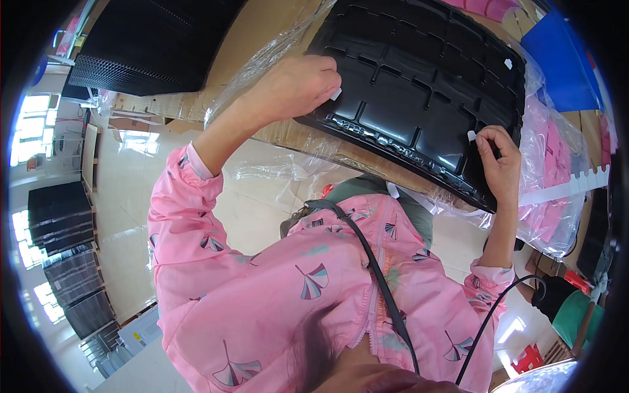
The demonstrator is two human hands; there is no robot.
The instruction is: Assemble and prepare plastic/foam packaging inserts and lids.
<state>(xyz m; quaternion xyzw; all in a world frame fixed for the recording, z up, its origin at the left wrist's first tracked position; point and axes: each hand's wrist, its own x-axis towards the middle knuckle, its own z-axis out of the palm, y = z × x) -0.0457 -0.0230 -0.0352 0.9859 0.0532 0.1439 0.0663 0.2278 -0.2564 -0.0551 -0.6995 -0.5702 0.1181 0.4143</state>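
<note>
While one white bit [508,63] looks done at the far right of the black tray [396,95], left hand [301,82] and right hand [500,157] each pinch another white piece [472,135] nearer, unfinished. Cardboard [295,143] lies under the tray.

Bright windows [36,121] beyond a glossy, pale floor [131,223]

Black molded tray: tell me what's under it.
Brown cardboard and clear plastic film show past edges of the black molded tray; what lies directly beneath is covered.
</note>
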